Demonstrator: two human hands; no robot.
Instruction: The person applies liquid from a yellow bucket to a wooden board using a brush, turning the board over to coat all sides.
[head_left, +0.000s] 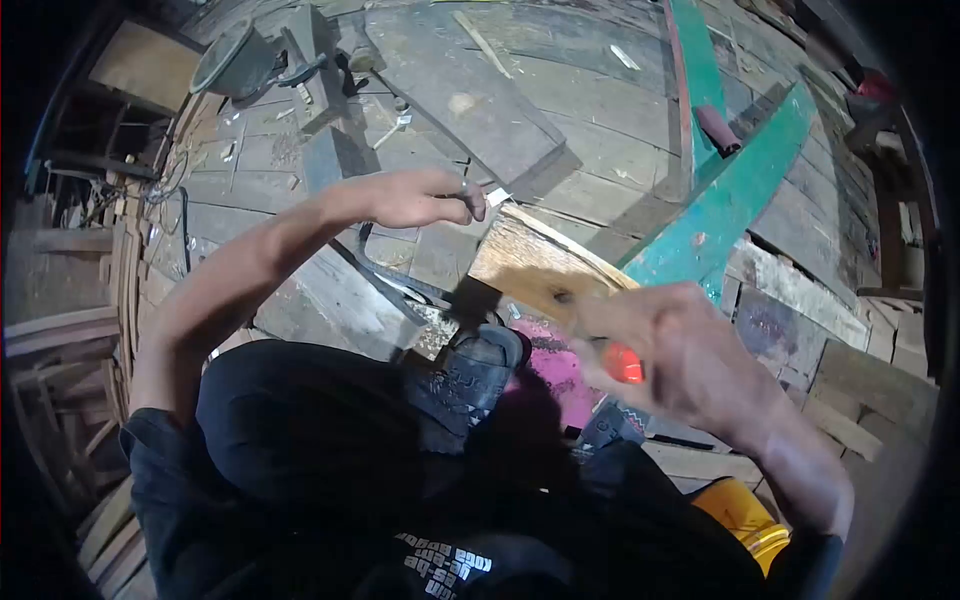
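My left hand (425,198) is closed, its fingertips at a far corner of a wooden board (525,258). Between them sticks out a small white piece (497,197) whose kind I cannot make out. The board has bare grain and a dark knot, and it lies tilted in front of my feet. My right hand (685,350), smeared a little by motion, is closed near the board's right end. From its grip shows the bright red-orange round end of an object (624,363); the rest of that object is hidden in the fist.
Two green boards (725,225) meet at an angle on the right. A thick wooden slab (465,110) lies ahead on the plank floor. At the upper left sits a grey bucket (232,60). A yellow container (740,515) stands by my right side. Under my feet is something pink (552,370).
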